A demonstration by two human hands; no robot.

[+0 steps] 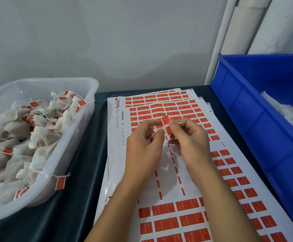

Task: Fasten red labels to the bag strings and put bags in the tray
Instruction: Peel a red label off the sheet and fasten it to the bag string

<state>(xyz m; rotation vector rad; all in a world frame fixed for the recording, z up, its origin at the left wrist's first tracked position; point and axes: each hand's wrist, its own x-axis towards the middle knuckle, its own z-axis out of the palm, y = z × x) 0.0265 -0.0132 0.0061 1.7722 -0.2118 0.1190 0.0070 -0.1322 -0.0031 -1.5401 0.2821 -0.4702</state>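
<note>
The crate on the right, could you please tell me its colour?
The crate is solid blue, seen in the head view.

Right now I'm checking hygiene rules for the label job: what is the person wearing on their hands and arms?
Nothing that shows. The left hand and right hand are bare, with no gloves, rings or finger cots visible. Both forearms are uncovered down to the bottom edge of the picture: no sleeves, cuffs, watch or wristband in view. Fingernails look short and unpainted.

Both forearms reach forward and the hands meet — the left hand point(144, 144) has thumb and forefinger pinched, the right hand point(189, 137) has curled fingers, fingertips almost touching.
</note>
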